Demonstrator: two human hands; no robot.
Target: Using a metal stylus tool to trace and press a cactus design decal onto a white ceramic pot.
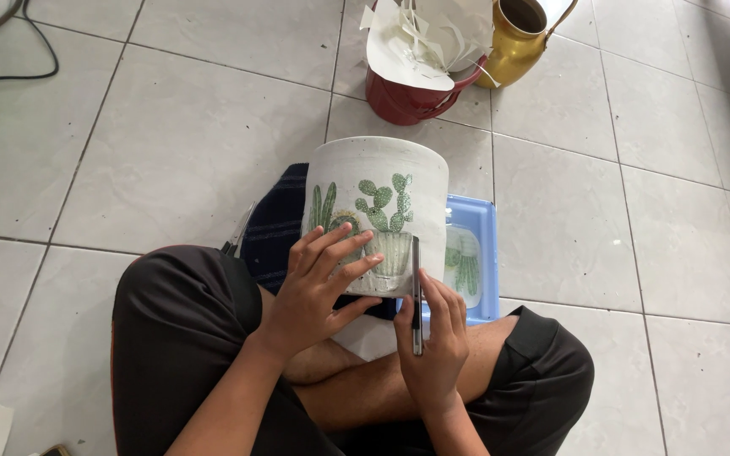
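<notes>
White-washed pot (379, 181), one only, lies tipped on its side across the lap of a person sitting cross-legged on a pale tiled floor (171, 135), cactus pictures facing up. Left hand (318, 283) spread flat on the pot's wall, fingers apart and pressing over the lower edge of the cactus print; not closed round anything. Right hand (433, 338) closed on a thin dark tool (416, 291), held upright like a pen or brush, tip touching the pot beside the printed planter. My judgement: the work goes best with the left hand steadying the pot against rolling, the tool moved in short light strokes along the print edge, and the fingers kept off any wet or freshly laid part. Under the pot, one dark striped cloth (276, 224) and one blue tray (482, 245) holding one more cactus cut-out (464, 262). Beyond, one red pot (407, 100) stuffed with white paper scraps (420, 38), one gold jug (519, 38) just beside it. One black cable (27, 51) at top left. Cactus motifs showing on the pot: two groups.
</notes>
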